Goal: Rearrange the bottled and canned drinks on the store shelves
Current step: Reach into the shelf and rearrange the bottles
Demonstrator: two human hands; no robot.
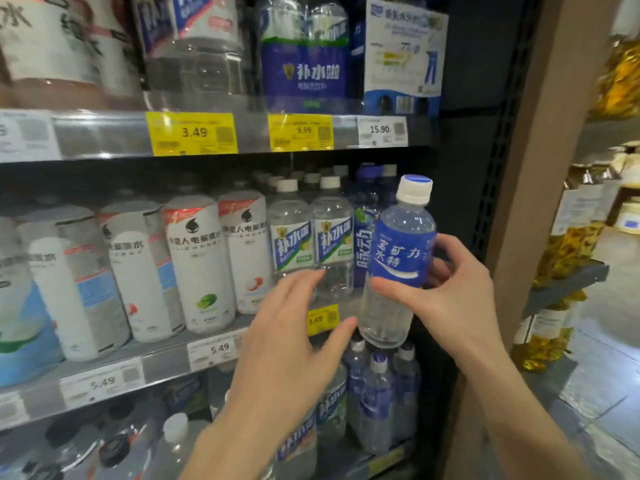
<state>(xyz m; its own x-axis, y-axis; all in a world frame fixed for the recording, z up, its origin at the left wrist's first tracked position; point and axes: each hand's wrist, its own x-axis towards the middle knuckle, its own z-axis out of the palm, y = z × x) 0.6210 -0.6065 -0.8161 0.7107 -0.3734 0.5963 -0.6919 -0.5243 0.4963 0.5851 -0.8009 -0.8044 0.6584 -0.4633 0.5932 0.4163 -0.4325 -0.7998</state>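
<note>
Metal shelves (114, 375) fill the view, and most of what they carry looks settled: the white bottles (199, 261) on the middle shelf stand upright in a tidy row facing out, and beside them the clear bottles (311, 244) with green and blue labels sit in neat files running back. Below, a cluster of small blue-capped bottles (379, 403) stands at the right end of the lower shelf. One item is plainly not yet placed: the blue-label bottle (398, 261) is off the shelf, upright with a slight tilt, in front of the right end of the middle row. The right hand (453, 289) has its grip closed around that bottle's middle. The left hand (287, 341) is open, fingers spread, empty, reaching toward the bottle's base. Judging by this, the job is midway, with this bottle awaiting a slot
</note>
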